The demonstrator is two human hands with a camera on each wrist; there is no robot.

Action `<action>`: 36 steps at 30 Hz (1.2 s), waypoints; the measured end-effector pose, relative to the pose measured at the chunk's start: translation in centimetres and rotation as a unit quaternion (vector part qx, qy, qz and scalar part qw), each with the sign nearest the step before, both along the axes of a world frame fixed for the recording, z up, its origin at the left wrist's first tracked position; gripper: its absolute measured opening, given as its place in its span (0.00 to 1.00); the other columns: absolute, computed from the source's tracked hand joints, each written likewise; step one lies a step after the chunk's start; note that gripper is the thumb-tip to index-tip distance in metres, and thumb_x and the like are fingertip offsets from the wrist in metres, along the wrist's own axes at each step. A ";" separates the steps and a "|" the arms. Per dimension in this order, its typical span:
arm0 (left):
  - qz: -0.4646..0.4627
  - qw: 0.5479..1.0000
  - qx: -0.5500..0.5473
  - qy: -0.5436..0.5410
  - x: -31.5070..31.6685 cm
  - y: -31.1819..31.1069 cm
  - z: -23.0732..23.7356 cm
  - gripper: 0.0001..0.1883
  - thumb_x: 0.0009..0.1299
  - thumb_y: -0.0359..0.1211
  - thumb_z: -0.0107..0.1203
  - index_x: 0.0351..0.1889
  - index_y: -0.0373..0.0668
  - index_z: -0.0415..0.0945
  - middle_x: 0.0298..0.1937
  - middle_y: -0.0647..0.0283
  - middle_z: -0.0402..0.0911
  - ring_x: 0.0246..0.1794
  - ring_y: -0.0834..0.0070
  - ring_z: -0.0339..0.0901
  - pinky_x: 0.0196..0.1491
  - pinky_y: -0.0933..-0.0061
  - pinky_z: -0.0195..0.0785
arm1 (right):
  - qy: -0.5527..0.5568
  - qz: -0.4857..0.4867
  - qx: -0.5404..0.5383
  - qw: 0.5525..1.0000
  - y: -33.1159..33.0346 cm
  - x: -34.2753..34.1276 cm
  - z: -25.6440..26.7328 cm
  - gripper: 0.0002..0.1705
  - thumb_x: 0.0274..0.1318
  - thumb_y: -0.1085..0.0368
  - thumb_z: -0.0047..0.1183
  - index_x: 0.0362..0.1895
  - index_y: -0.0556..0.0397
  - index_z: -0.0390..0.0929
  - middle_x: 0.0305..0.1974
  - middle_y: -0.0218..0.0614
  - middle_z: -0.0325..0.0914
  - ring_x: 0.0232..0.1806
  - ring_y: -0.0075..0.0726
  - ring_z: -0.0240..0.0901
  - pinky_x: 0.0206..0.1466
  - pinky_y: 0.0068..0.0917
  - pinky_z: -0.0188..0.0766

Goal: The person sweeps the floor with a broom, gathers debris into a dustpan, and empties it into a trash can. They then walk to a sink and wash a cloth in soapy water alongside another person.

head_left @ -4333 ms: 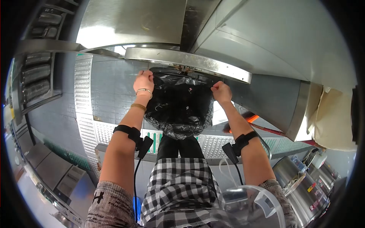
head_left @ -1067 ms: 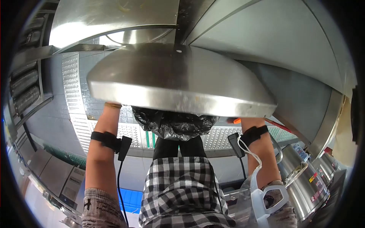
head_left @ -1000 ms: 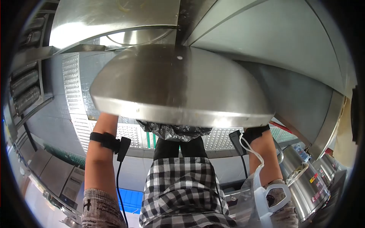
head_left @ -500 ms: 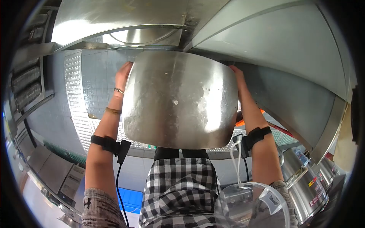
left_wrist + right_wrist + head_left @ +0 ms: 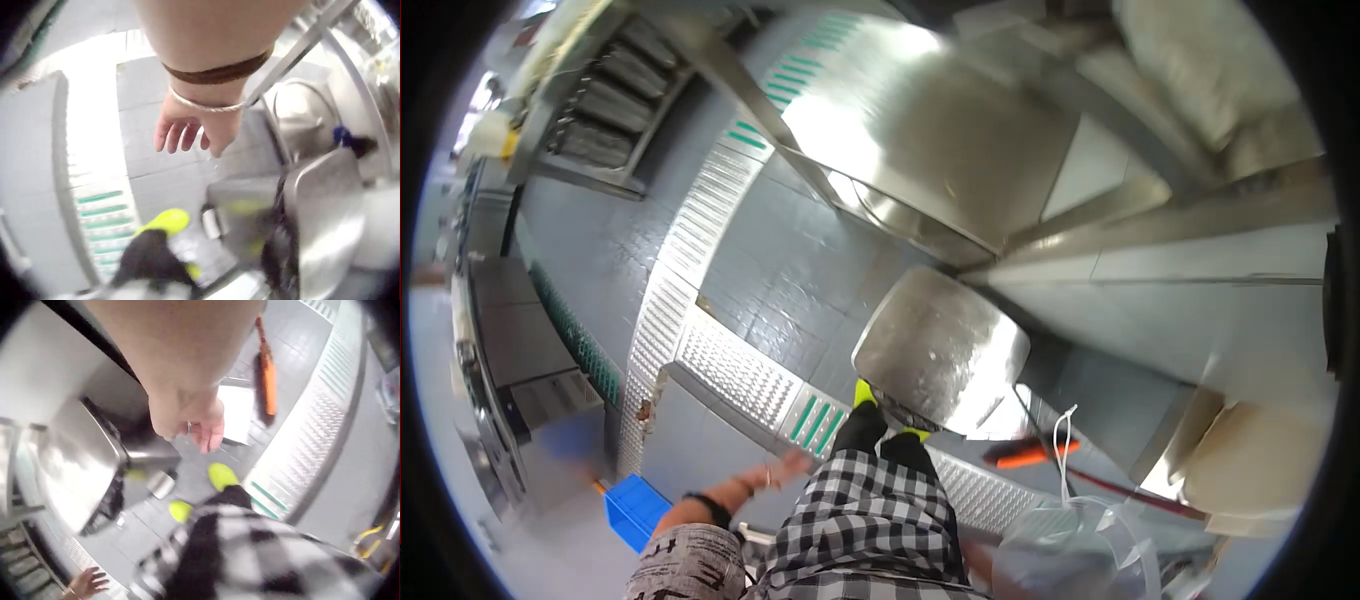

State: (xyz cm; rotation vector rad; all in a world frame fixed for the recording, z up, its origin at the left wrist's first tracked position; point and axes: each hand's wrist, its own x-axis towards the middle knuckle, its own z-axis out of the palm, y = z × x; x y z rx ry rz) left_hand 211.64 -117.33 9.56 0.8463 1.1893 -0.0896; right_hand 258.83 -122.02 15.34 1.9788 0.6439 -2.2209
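Steel lid (image 5: 940, 345): on the bin (image 5: 251, 222), just far of the shoes (image 5: 172, 220); likely stiff, slick; grip opposite edges.
Black liner (image 5: 281, 247): probably soft, tearable.
Left hand (image 5: 200, 124): empty, fingers loose.
Right hand (image 5: 189, 417): empty, apart from left.

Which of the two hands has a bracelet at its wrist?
The left hand: a pale bracelet and a brown band circle its wrist, while the right hand shows neither.
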 end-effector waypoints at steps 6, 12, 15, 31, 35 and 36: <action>0.300 0.951 -0.078 -0.013 7.8 -2.8 18.7 0.38 0.60 0.51 0.42 0.61 0.46 0.34 0.62 0.61 0.41 0.61 0.72 0.39 0.59 0.71 0.38 | 0.009 0.126 0.082 0.989 5.3 -0.5 4.7 0.18 0.50 0.50 0.40 0.34 0.53 0.65 0.23 0.30 0.66 0.23 0.25 0.62 0.28 0.24 0.62; 0.381 0.923 -0.053 -0.016 4.4 -6.9 23.3 0.39 0.59 0.53 0.40 0.60 0.43 0.35 0.62 0.59 0.41 0.62 0.70 0.39 0.59 0.72 0.37 | -0.016 0.220 0.202 0.954 16.8 -3.9 9.6 0.19 0.50 0.50 0.40 0.36 0.53 0.65 0.25 0.31 0.66 0.25 0.26 0.62 0.30 0.25 0.61; 0.417 0.908 -0.039 -0.023 1.5 -7.1 23.7 0.40 0.58 0.54 0.40 0.60 0.42 0.36 0.62 0.57 0.40 0.62 0.69 0.38 0.59 0.72 0.36 | -0.025 0.266 0.250 0.931 23.2 -9.0 11.9 0.20 0.50 0.50 0.40 0.36 0.53 0.65 0.26 0.32 0.66 0.26 0.27 0.63 0.31 0.25 0.61; 0.313 0.868 0.322 0.213 1.7 -8.3 11.4 0.19 0.54 0.37 0.42 0.41 0.36 0.66 0.40 0.50 0.69 0.42 0.60 0.65 0.43 0.63 0.58 | 0.037 0.568 0.314 0.760 37.6 -32.6 17.6 0.23 0.50 0.48 0.39 0.40 0.54 0.65 0.31 0.35 0.68 0.32 0.29 0.63 0.36 0.25 0.61; 0.622 0.733 0.183 0.207 6.3 -11.1 21.5 0.23 0.56 0.36 0.43 0.50 0.40 0.58 0.45 0.50 0.64 0.46 0.60 0.61 0.49 0.64 0.53 | 0.053 0.673 0.246 0.696 38.0 -34.8 18.3 0.24 0.50 0.48 0.39 0.41 0.54 0.65 0.32 0.36 0.68 0.33 0.30 0.64 0.37 0.26 0.60; 0.636 0.705 0.171 0.264 6.8 -11.9 23.6 0.26 0.57 0.38 0.44 0.54 0.41 0.53 0.49 0.49 0.61 0.50 0.61 0.59 0.53 0.66 0.50 | 0.051 0.693 0.236 0.679 37.7 -35.6 18.0 0.24 0.50 0.48 0.39 0.41 0.54 0.65 0.33 0.36 0.68 0.33 0.30 0.64 0.38 0.26 0.60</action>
